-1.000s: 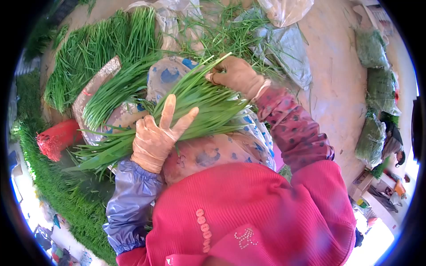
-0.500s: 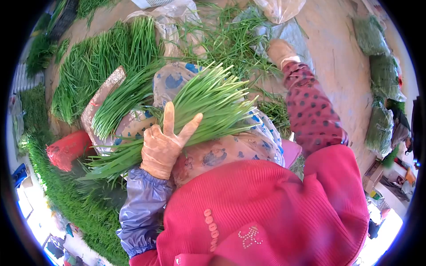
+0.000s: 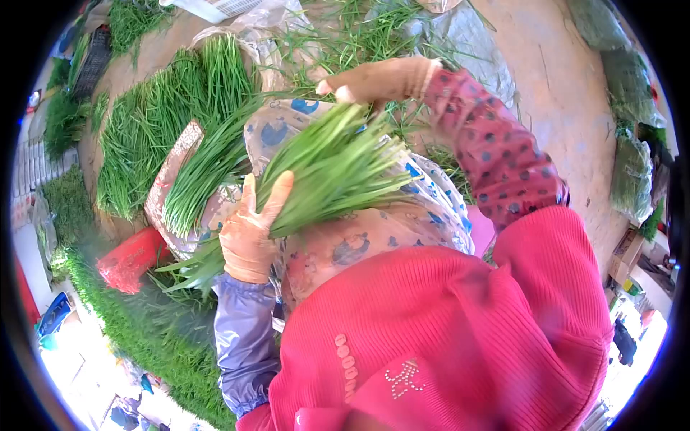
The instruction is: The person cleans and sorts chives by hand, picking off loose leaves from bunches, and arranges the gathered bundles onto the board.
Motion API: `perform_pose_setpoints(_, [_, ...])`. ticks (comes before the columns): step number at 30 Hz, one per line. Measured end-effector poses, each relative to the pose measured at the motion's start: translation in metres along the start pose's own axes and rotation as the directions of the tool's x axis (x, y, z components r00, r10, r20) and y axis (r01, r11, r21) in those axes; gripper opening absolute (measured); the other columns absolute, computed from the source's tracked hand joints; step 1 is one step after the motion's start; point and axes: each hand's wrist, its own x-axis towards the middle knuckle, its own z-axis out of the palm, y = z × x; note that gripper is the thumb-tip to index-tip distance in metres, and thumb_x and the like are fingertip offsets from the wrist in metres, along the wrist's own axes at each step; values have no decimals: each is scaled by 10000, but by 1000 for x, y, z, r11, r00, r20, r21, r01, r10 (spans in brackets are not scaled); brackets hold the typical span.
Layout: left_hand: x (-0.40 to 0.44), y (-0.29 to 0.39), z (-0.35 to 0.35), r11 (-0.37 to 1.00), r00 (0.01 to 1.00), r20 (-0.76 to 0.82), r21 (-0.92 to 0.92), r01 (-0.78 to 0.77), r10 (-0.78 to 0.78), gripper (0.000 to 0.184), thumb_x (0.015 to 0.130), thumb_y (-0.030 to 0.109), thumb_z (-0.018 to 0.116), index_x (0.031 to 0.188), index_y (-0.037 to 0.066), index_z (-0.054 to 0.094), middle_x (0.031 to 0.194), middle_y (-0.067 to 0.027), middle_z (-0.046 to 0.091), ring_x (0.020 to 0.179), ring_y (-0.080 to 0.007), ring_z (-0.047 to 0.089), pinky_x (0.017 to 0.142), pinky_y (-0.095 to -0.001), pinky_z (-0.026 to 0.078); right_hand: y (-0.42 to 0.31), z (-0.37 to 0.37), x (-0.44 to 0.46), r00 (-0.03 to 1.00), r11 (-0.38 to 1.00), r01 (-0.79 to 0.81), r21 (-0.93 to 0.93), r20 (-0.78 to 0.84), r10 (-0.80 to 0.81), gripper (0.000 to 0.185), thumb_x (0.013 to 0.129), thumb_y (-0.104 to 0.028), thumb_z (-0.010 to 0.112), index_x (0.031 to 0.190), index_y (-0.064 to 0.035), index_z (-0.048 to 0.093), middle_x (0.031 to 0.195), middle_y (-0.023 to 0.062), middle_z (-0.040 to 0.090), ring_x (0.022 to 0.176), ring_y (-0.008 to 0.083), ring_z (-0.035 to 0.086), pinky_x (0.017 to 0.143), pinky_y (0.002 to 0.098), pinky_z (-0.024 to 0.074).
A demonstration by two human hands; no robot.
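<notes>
Greens-filled plastic bags (image 3: 632,176) form a row along the right edge, a cardboard box (image 3: 624,257) near the lowest. At the left lies a red bundle (image 3: 144,250) with a frayed end; a dark crate (image 3: 93,63) sits farther up. Crumpled translucent plastic (image 3: 269,27) and a greyish plastic sheet (image 3: 489,52) lie across the top.

The left hand (image 3: 248,244), gloved, holds a bunch (image 3: 323,179) of green stalks across the patterned apron (image 3: 352,241), two digits sticking out. The right hand (image 3: 381,80), blurred, is at the bunch's upper end; whether it touches is unclear. A spotted sleeve (image 3: 492,136) covers the right arm. More greens (image 3: 172,115) lie upper left, above a red bag (image 3: 133,260); a plastic sheet (image 3: 474,54) lies on the floor (image 3: 557,93) at upper right.
</notes>
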Motion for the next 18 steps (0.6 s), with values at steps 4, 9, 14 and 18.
perform_pose_setpoints(4, [-11, -22, 21, 772, 991, -10, -628, 95, -131, 628, 677, 56, 791, 1264, -5, 578, 1174, -181, 644, 978, -329, 654, 889, -387, 507, 13, -6, -3, 856, 807, 493, 326, -14, -517, 1068, 747, -732, 622, 1445, 9, 300, 1362, 139, 467, 1224, 210, 469, 1044, 378, 380])
perform_pose_setpoints(9, [-28, -54, 27, 853, 988, -29, -501, -147, 153, 569, 689, 108, 833, 1181, -14, 576, 1037, -130, 668, 943, -261, 666, 835, -340, 526, -2, -4, 3, 685, 640, 725, 255, -177, -707, 710, 860, -436, 687, 1409, -67, 431, 1242, 81, 574, 1054, 154, 558, 844, 304, 500])
perform_pose_setpoints(14, [-34, -41, 0, -36, 852, 514, -857, 513, -102, 688, 597, 123, 894, 1190, -5, 571, 1031, -74, 664, 916, -202, 639, 818, -335, 522, -8, -16, 12, 770, 853, 467, 235, -582, -261, 390, 897, -364, 661, 1163, -78, 658, 796, -26, 630, 612, 55, 494, 509, 220, 398])
perform_pose_setpoints(18, [-40, -56, 6, 88, 874, 484, -870, 486, -43, 740, 586, 200, 919, 1203, -3, 566, 1023, -76, 672, 905, -181, 630, 796, -333, 518, -13, -37, 4, 765, 759, 605, 239, -440, -471, 596, 869, -315, 692, 1369, -60, 492, 1171, 98, 625, 1051, 170, 582, 885, 320, 488])
